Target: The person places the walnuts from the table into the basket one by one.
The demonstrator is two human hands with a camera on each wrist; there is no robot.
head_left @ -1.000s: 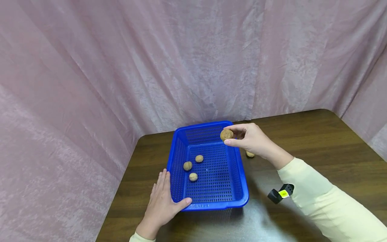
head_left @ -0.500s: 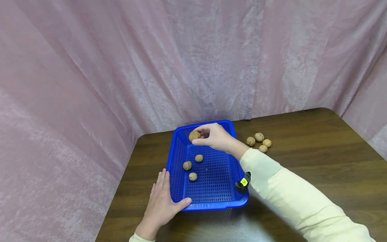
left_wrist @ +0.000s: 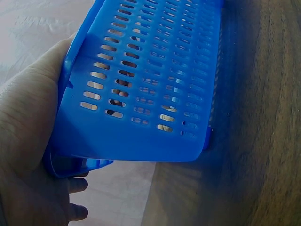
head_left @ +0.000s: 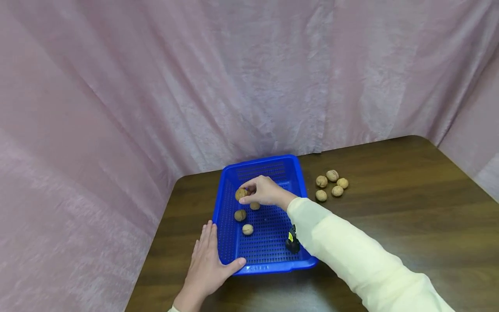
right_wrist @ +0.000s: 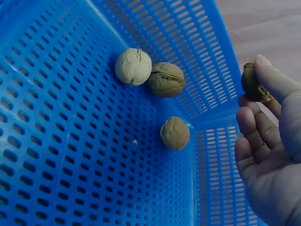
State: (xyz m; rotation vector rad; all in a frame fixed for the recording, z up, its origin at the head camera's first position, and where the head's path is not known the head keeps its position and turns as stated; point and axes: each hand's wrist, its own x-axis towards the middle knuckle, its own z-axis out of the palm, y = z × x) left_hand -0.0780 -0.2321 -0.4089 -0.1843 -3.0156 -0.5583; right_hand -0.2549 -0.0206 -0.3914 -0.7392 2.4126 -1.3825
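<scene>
Between thumb and fingers, my right hand (head_left: 265,191) pinches a walnut (head_left: 241,194) over the left part of a blue plastic basket (head_left: 269,268). In the right wrist view the held walnut (right_wrist: 254,84) is near the basket's wall. Three other walnuts lie on the perforated basket floor: a pale walnut (right_wrist: 133,67), a browner walnut (right_wrist: 167,80) beside it, and another walnut (right_wrist: 175,133) apart from them. My left hand (head_left: 208,266) rests on the basket's near left corner, its fingers straight along the left rim and the thumb on the front rim.
Several walnuts (head_left: 332,175) sit in a loose group on the wooden table (head_left: 409,208), right of the basket. Pink curtains (head_left: 249,86) hang behind the table and at its sides. A small black device (head_left: 292,242) is worn at the right wrist.
My right hand has carried the walnut leftward from the basket's right rim, then lower toward the walnuts inside. The walnuts on the table have come into view. My left hand stays at the corner.
</scene>
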